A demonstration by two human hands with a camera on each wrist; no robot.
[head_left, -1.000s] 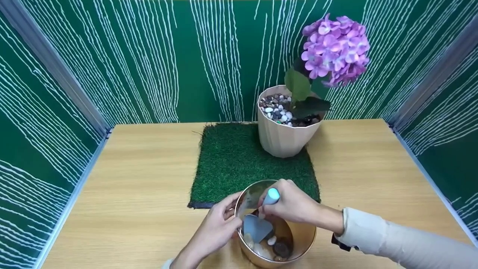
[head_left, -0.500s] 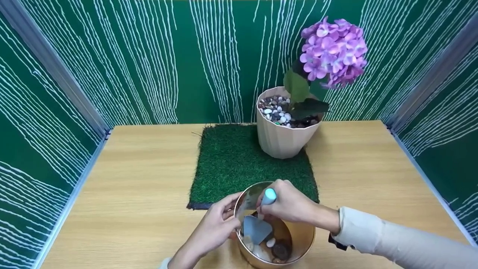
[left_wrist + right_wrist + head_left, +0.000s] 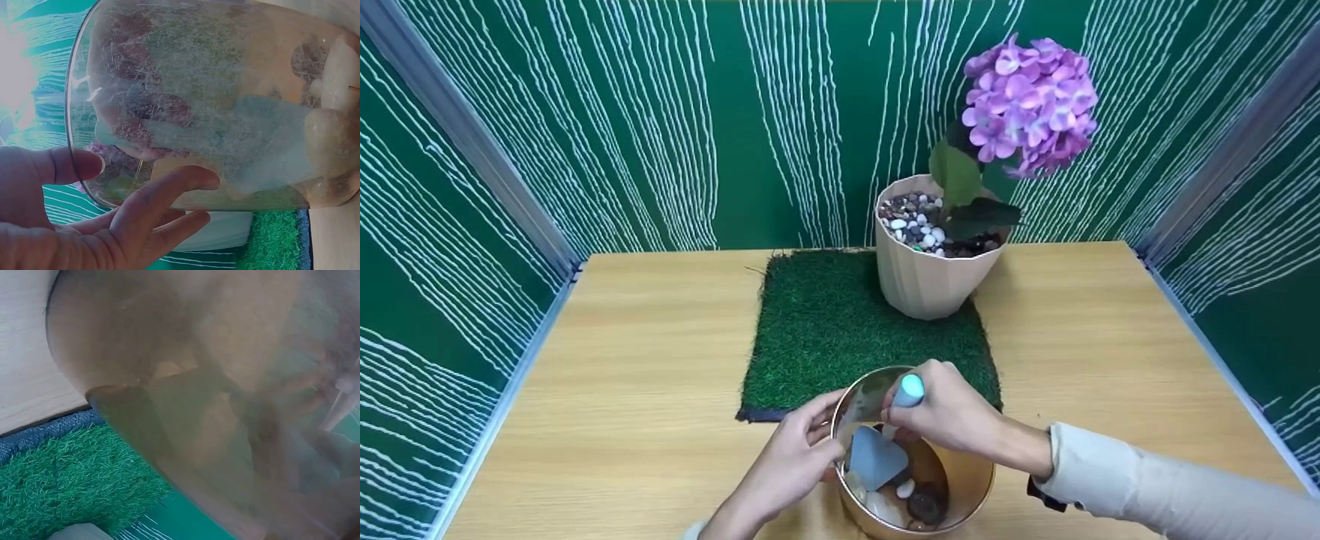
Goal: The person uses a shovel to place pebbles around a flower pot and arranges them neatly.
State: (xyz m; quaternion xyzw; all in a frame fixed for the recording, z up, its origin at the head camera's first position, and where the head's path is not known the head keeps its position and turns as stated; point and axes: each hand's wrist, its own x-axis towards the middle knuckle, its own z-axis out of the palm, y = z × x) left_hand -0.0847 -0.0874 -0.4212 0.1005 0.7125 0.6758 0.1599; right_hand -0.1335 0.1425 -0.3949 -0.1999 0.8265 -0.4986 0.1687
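In the head view a see-through amber container stands at the table's front, with several stones at its bottom. My left hand grips its left side at the rim; in the left wrist view the thumb and fingers show against the clear wall. My right hand reaches in over the rim and holds a small trowel by its turquoise handle. The grey-blue trowel blade points down among the stones, on the container's left side. Through the cloudy wall the right wrist view shows the inside only blurred.
Behind the container lies a square of artificial grass. On its back right corner stands a cream flowerpot filled with pebbles, bearing a purple hydrangea. Green panels with white lines enclose the wooden table.
The trowel blade has tilted and shifted slightly within the container. My right hand moved a little left, then back right with the handle. My left hand keeps its grip.
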